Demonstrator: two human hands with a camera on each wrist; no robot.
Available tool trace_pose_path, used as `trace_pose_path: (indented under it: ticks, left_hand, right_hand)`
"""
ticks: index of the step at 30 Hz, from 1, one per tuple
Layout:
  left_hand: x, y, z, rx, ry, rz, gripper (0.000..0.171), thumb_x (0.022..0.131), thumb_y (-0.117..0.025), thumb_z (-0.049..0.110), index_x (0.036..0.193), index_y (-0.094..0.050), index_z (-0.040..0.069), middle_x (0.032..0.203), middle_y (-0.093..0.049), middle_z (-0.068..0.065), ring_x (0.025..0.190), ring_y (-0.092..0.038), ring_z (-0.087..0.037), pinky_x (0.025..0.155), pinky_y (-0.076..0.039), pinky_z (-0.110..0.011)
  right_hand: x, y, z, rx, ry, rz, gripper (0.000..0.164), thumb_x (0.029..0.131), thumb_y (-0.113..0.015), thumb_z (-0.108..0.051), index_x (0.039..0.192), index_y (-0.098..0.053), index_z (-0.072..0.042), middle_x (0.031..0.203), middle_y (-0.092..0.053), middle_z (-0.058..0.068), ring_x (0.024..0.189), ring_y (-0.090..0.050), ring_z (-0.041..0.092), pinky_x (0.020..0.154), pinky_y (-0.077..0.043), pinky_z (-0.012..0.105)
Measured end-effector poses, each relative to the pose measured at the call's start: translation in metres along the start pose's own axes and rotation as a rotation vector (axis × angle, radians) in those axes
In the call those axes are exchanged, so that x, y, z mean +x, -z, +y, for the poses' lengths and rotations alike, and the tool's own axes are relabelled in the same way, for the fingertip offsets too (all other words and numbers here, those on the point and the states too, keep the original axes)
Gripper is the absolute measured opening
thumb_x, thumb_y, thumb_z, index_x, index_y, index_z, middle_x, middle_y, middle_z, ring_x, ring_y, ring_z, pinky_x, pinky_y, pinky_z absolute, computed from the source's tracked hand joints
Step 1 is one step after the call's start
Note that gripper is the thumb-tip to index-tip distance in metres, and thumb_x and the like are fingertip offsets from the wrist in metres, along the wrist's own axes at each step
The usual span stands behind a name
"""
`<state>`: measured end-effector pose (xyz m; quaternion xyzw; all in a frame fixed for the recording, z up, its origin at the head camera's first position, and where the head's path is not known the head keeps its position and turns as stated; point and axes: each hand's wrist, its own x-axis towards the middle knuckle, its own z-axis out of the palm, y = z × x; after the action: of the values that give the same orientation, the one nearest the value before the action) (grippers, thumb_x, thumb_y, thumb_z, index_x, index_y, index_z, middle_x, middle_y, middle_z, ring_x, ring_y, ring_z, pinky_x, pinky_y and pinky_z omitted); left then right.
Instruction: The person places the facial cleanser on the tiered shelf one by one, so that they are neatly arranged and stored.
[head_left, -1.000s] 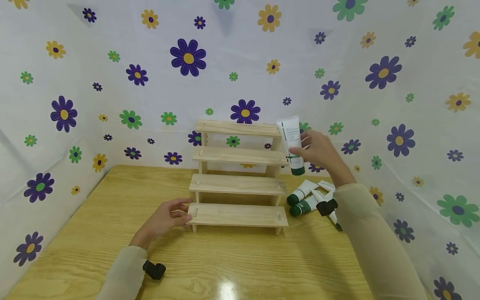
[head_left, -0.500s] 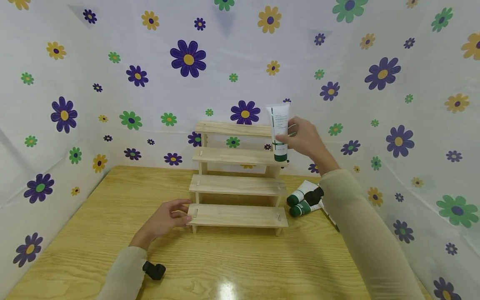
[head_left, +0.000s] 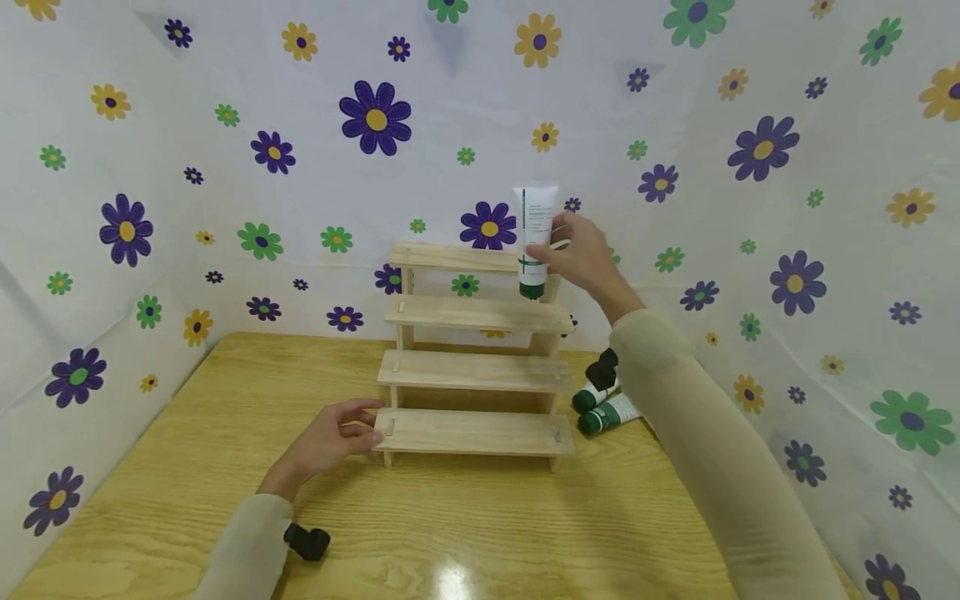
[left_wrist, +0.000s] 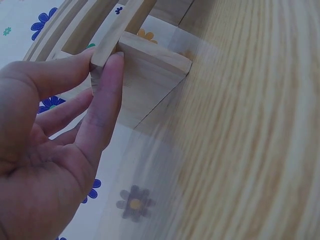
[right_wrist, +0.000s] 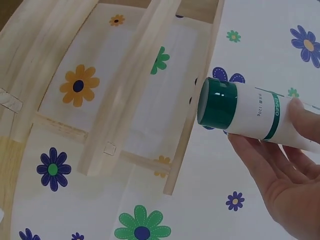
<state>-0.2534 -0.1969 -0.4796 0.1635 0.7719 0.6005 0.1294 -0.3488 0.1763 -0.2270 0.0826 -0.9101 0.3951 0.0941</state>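
Floral backdrop (head_left: 315, 179): seen behind both grips, unchanged from a second ago. Table (head_left: 420, 533): spread below both grips, same position.

Wooden rack (head_left: 476, 368): four stepped tiers, located right of the left grip and mostly below-left of the right grip. Not shifted vs earlier frames.

Right sleeve (head_left: 701, 442): moved up and left with the hand; more of the tube pile is now covered by it. Left sleeve (head_left: 243, 542): not moved.

Right hand (head_left: 585, 254): shifted left and up since the first frame. Held tube (head_left: 534, 218) is pinched between thumb and fingers, grip not changed. Left hand (head_left: 330, 437): left end of the lowest tier pinched between thumb and finger, same as a second ago.

Loose tubes (head_left: 611, 412): lying on the table well below the right grip, by the rack's right side; partly hidden, count can't be told.

Held tube: carried just left of the right grip, cap down. Was tilted and right of the rack; now near upright, seen against the top tier's right part. Contact with the rack can't be confirmed.

Green cap (head_left: 532, 291): below the right thumb, raised since the first frame.
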Motion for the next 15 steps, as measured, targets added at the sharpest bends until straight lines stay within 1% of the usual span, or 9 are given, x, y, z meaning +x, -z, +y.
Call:
trace_pose_path:
  ticks: [8,15]
  left_hand:
    - [-0.001,0.001,0.0,0.007,-0.002,0.004,0.067,0.097,-0.073,0.014,0.153,-0.041,-0.004,0.132,-0.055,-0.031,0.108,-0.069,-0.025,0.086,-0.064,-0.03]
    - [-0.001,0.001,0.001,0.005,-0.007,-0.003,0.067,0.097,-0.073,0.015,0.152,-0.041,-0.004,0.131,-0.056,-0.031,0.108,-0.069,-0.026,0.086,-0.064,-0.03]
  right_hand:
    - [0.014,-0.01,-0.017,0.055,0.0,-0.003,0.051,0.097,-0.074,-0.024,0.139,-0.052,-0.003,0.137,-0.062,0.018,0.124,-0.063,0.033,0.095,-0.062,0.045]
    - [0.027,-0.026,-0.024,0.133,0.001,0.016,0.048,0.098,-0.073,-0.023,0.137,-0.055,-0.003,0.136,-0.064,0.016,0.125,-0.061,0.03,0.093,-0.062,0.048]
